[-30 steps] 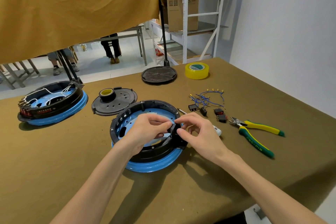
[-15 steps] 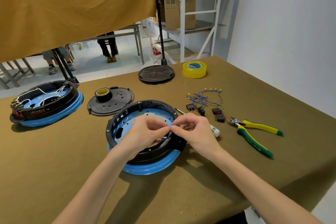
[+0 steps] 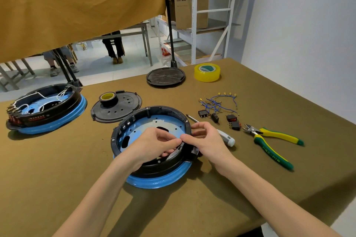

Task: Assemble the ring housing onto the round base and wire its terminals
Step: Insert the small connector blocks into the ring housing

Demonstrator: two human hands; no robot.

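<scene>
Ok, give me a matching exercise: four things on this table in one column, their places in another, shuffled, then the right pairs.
Things:
1. yellow tape roll
2. cutting pliers
3. black tape roll
4. wired assembly

Places:
A. on the perforated black lid
B. far left
C. far edge, beside the ribbed black disc
D. right of the black switches

Pairs: 1-C, 2-D, 3-A, 4-B

Pinched part (image 3: 181,141) hidden between fingertips (image 3: 178,141)

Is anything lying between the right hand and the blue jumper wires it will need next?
Yes. The screwdriver lies right beside the right hand, and the black rocker switches sit between it and the blue jumper wires. All are low and loose; the hand could likely pass above them.
</scene>
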